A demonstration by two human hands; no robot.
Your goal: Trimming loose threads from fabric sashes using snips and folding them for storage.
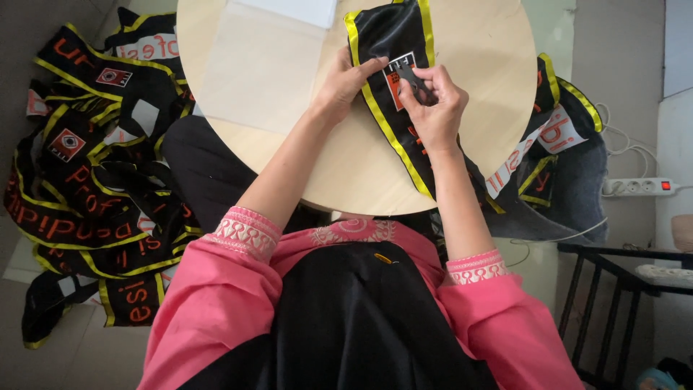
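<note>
Sleeves: your pink sleeves (pixel 216 289) sit nearest.
Sash: black sash (pixel 393 43) crosses the table's (pixel 332 166) right half.
Left hand (pixel 345 83): pins its patch (pixel 395 76).
Right hand (pixel 433 101): pinches a small dark tool (pixel 413 78) there.

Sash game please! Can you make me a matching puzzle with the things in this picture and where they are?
Things:
1. black sash with yellow edge
2. pile of sashes
3. power strip
4. clear plastic sheet

Places:
A. on the floor, on the person's left side
B. on the round table, under both hands: left hand, right hand
C. on the floor at the far right
D. flat on the table, left of the hands

Pairs: 1-B, 2-A, 3-C, 4-D
</note>
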